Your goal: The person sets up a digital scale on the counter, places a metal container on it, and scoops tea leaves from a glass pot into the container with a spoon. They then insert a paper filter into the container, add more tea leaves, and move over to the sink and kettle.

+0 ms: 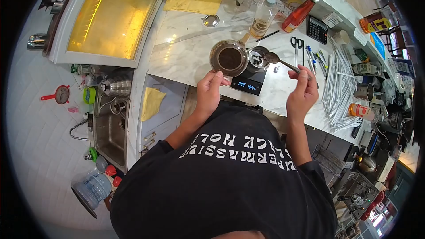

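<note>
My left hand (211,92) grips the rim of a round glass jar (215,56) with dark brown contents, held over the counter. In my right hand (303,92) is a spoon (287,64), pinched by its handle. Its bowl, coated brown, hangs over the right rim of a small round cup (255,65) with a shiny inside. Beneath that cup is a black digital scale (246,86) with a lit blue display. The jar is tilted beside the cup; I cannot tell whether they touch.
Behind stand a clear bottle (263,17) and a red spray bottle (299,15). Rightward lie scissors (297,46), a calculator (317,29) and a pile of wrapped straws (341,88). An open yellow-lit fridge door (108,17) and a sink (110,137) are at left.
</note>
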`<act>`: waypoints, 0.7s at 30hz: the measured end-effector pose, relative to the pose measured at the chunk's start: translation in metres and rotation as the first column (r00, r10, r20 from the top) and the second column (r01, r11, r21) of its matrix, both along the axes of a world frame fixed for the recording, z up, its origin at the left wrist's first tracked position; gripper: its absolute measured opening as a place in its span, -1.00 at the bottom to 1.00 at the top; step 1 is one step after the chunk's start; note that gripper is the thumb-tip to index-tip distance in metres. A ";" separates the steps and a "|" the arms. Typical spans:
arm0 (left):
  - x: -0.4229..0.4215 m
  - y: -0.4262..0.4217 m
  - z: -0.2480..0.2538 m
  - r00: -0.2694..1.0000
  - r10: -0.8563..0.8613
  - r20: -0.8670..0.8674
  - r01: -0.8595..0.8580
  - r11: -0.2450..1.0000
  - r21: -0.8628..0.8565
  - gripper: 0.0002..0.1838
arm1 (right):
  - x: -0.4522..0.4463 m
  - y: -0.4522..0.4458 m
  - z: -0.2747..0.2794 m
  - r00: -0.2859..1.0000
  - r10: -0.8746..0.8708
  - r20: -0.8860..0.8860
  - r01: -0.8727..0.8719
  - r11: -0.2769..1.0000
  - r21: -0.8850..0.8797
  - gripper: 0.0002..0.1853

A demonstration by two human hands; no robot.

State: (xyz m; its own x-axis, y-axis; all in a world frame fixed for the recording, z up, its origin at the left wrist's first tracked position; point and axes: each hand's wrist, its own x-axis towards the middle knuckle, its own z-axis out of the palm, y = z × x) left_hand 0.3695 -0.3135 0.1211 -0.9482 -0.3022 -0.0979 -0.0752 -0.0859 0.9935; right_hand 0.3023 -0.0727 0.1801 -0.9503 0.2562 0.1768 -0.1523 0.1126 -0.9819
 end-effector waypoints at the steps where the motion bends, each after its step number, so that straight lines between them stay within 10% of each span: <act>1: 0.001 -0.002 -0.001 1.000 0.007 0.015 -0.007 1.000 -0.017 -0.55 | -0.002 -0.002 -0.009 1.000 0.004 -0.009 -0.004 1.000 0.010 -0.74; 9: 0.002 -0.005 -0.008 1.000 0.003 0.025 -0.003 1.000 -0.012 -0.55 | -0.006 -0.006 -0.043 0.903 0.299 -0.309 -0.011 0.734 0.679 -0.85; 21: -0.001 -0.002 -0.006 1.000 -0.024 0.021 0.024 1.000 0.014 -0.57 | 0.003 -0.010 -0.014 0.921 0.158 -0.357 -0.029 0.940 0.340 -0.85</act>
State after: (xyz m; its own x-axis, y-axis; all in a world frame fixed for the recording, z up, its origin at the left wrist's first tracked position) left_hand 0.3690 -0.3154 0.1151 -0.9528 -0.2782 -0.1218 -0.0980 -0.0977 0.9904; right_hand 0.3048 -0.0829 0.1665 -0.8137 0.0376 0.5801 -0.5254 0.3793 -0.7616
